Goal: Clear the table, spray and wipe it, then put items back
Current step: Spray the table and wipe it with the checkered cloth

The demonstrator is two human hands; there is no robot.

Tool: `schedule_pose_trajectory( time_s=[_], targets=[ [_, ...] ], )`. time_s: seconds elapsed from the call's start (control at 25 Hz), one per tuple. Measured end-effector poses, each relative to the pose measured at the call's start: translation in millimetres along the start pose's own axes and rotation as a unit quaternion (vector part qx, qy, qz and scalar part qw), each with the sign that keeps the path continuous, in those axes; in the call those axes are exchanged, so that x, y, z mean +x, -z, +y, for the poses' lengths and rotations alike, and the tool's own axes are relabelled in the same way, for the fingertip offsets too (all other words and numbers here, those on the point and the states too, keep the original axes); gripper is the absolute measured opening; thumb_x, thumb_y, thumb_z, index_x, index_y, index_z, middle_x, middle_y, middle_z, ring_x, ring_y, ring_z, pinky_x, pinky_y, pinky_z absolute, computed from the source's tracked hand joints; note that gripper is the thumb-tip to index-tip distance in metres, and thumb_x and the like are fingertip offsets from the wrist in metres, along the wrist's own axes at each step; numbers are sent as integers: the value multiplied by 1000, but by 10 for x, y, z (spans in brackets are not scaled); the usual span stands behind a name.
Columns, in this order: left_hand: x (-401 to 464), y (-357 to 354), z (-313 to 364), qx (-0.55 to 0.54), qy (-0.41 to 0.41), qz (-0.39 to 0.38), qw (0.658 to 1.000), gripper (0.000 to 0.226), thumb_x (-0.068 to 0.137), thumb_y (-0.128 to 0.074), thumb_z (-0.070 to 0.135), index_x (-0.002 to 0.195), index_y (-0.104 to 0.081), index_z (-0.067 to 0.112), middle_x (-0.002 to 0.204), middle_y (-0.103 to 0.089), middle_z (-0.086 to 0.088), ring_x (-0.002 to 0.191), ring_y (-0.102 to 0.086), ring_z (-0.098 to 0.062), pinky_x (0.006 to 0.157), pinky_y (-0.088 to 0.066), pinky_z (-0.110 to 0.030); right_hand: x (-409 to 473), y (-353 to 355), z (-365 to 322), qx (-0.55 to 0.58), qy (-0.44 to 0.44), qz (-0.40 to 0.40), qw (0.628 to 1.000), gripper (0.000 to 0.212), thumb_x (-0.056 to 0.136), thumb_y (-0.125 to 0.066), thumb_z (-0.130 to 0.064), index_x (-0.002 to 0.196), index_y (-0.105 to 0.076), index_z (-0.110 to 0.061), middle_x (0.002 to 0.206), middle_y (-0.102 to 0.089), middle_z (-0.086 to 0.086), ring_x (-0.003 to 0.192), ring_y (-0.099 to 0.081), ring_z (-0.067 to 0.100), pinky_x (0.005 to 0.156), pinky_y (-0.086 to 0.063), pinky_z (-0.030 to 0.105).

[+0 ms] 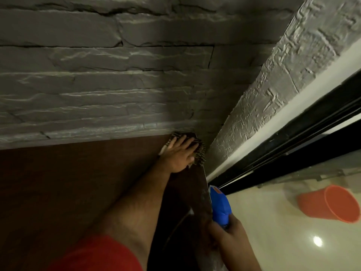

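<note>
The left hand point(180, 154) lies flat, fingers spread, pressing a dark patterned wiping cloth point(198, 151) onto the far right corner of the dark brown wooden table point(68, 192), where it meets the grey stone-textured wall point(117, 75). The right hand point(227, 230) grips a blue spray bottle point(219, 205) at the table's near right edge. An orange plastic bucket point(332, 205) stands on the pale glossy floor point(273, 241), far right.

Dim, soft-focus wide-angle view, edges bent, glare spot on the pale floor point(317, 241).
</note>
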State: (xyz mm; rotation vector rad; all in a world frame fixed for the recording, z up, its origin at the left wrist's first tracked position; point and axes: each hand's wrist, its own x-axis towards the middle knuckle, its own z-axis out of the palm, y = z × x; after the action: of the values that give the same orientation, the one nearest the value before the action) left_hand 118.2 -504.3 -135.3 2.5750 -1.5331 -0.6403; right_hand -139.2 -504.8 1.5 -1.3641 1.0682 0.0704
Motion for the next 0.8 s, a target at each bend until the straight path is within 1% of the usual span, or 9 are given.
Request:
schedule_pose_trajectory(
  time_s=[0.12,0.24,0.32,0.4,0.48,0.52,0.6,0.72,0.8],
  targets=[
    [14,-142,187,-61,173,126,975,56,102,-27,45,154,-13,31,164,-3,5,149,9,-19,119,9,-46,-26,87,41,-24,2,2,1000,41,53,-68,-31,94,-61,-27,68,-72,0,64,-69,13,66,-56,30],
    [126,-154,701,-146,400,147,893,65,99,-33,44,154,-6,25,163,1,-5,149,9,-31,115,10,-53,-57,203,119,-19,6,16,1000,49,42,-70,-35,90,-66,-27,71,-74,4,69,-71,22,73,-57,40],
    [192,-127,766,-150,373,108,909,66,100,-32,44,155,-3,24,163,6,-6,148,13,-34,115,11,-55,-70,260,170,-14,-3,25,1000,48,41,-70,-35,89,-67,-32,74,-75,-2,69,-71,16,72,-57,36],
    [188,-112,566,-57,168,71,982,59,101,-27,45,154,-7,29,163,6,0,148,15,-27,118,10,-54,-92,274,227,-14,-10,22,1000,41,46,-70,-31,86,-64,-37,75,-74,-12,68,-70,7,72,-54,27],
    [104,-89,270,-17,34,23,999,55,102,-24,46,154,-8,34,163,6,8,148,16,-18,119,10,-47,-138,261,261,-23,-11,17,1000,39,46,-69,-34,85,-64,-41,76,-74,-12,70,-70,7,74,-55,29],
    [35,-108,138,-20,49,23,998,56,102,-23,47,154,-7,34,163,7,8,148,16,-17,119,10,-45,-177,243,262,-27,-7,14,1000,39,46,-68,-37,84,-65,-40,77,-75,-8,71,-71,10,76,-56,33],
    [-161,-171,6,-52,199,77,976,57,102,-19,47,154,-2,31,163,8,3,148,15,-22,118,9,-47,-241,216,267,-19,-4,-1,1000,39,46,-70,-39,85,-68,-34,77,-74,2,73,-71,20,79,-56,42],
    [-465,-272,362,-91,417,114,897,62,100,-20,47,154,1,26,163,7,-5,148,11,-32,118,5,-54,-291,205,284,-9,-5,-9,1000,42,49,-72,-37,90,-65,-28,75,-74,7,70,-71,23,71,-57,40],
    [-689,-409,807,-112,380,118,910,63,100,-23,47,154,0,25,163,7,-7,148,12,-34,116,6,-56,-335,172,292,-19,-2,-2,1000,46,50,-70,-36,94,-64,-27,70,-73,3,64,-69,15,62,-54,30]
  ],
)
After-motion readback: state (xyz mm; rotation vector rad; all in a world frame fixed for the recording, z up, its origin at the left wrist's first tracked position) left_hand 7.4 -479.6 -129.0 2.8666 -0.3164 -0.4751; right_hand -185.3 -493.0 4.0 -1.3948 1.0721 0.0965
